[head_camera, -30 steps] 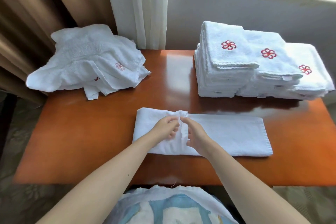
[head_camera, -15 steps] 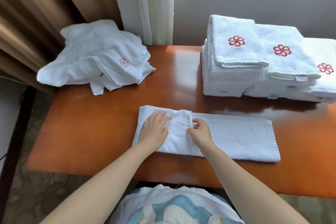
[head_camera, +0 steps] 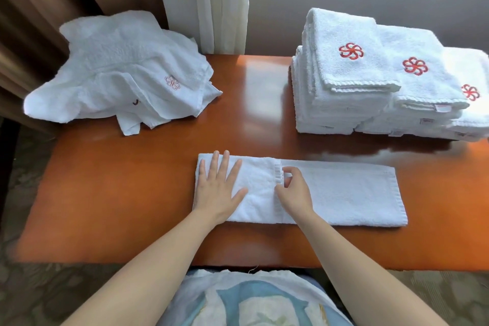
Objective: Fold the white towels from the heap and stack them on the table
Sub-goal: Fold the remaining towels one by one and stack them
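Note:
A long white towel [head_camera: 341,193] lies flat near the table's front edge, its left end folded over toward the middle. My left hand [head_camera: 218,188] presses flat on that folded part, fingers straight and spread. My right hand [head_camera: 292,192] sits at the flap's ribbed hem, fingers curled, pinching the hem between thumb and forefinger. The heap of unfolded white towels [head_camera: 124,71] lies at the back left corner. Stacks of folded towels [head_camera: 370,82] with red flower logos stand at the back right.
The glossy orange-brown table [head_camera: 119,193] has bare wood between heap, stacks and the flat towel. Curtains [head_camera: 209,0] hang behind the heap, and a grey wall runs behind the stacks. Patterned carpet shows around the table.
My left hand has slid left from the hem and flattened out on the folded part. My right hand stays at the hem. The camera has tilted slightly lower.

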The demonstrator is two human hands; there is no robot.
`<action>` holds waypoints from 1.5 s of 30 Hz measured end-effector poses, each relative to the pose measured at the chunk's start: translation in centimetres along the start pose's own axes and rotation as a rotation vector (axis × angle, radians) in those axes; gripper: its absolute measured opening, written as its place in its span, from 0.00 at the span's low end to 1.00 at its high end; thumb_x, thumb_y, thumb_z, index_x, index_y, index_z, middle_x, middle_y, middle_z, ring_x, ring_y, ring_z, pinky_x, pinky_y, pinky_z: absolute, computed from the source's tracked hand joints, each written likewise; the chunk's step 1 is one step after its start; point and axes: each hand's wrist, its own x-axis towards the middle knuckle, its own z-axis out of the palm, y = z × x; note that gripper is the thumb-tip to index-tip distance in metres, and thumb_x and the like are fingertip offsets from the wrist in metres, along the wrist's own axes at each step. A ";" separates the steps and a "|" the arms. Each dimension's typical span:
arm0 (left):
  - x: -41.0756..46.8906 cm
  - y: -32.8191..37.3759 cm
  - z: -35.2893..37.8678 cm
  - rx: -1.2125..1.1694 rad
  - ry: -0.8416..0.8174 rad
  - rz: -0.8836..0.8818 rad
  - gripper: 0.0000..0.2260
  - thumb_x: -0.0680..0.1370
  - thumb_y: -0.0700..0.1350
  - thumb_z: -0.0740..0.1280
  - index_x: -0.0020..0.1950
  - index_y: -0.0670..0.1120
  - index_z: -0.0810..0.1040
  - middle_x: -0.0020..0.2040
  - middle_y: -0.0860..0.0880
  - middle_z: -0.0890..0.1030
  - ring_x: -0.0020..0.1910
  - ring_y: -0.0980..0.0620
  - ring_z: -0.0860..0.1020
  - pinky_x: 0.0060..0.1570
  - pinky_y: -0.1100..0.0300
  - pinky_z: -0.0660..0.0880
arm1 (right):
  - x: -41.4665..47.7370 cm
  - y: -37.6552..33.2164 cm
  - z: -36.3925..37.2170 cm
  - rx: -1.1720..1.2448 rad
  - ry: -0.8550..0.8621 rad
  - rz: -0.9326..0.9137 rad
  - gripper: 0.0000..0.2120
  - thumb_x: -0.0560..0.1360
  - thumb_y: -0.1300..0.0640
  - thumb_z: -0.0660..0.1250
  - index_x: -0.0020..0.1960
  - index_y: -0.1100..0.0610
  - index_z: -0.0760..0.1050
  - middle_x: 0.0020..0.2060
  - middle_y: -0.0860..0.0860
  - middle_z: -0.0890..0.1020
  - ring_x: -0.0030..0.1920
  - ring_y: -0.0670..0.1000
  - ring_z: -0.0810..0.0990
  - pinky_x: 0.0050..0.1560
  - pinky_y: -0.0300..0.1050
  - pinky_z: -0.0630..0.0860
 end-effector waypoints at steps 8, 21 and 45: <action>0.5 0.3 -0.3 0.007 -0.056 -0.035 0.43 0.67 0.79 0.31 0.76 0.58 0.26 0.77 0.42 0.28 0.75 0.35 0.29 0.69 0.31 0.30 | -0.2 0.7 0.4 -0.106 0.134 0.047 0.20 0.76 0.54 0.67 0.66 0.49 0.66 0.37 0.45 0.74 0.37 0.45 0.76 0.34 0.43 0.70; 0.1 8.2 -1.8 -0.073 -0.072 0.226 0.31 0.83 0.61 0.48 0.81 0.52 0.38 0.80 0.47 0.33 0.78 0.47 0.31 0.75 0.43 0.33 | -1.0 4.3 -5.5 -0.027 0.151 0.019 0.19 0.77 0.57 0.63 0.68 0.50 0.69 0.54 0.47 0.75 0.47 0.43 0.75 0.47 0.43 0.75; 3.2 28.9 -4.9 -0.117 -0.105 0.307 0.22 0.84 0.49 0.56 0.79 0.58 0.59 0.81 0.46 0.52 0.79 0.43 0.51 0.76 0.49 0.54 | 1.6 14.5 -21.7 0.146 0.113 0.206 0.30 0.77 0.57 0.66 0.76 0.54 0.59 0.72 0.52 0.62 0.57 0.53 0.71 0.53 0.47 0.72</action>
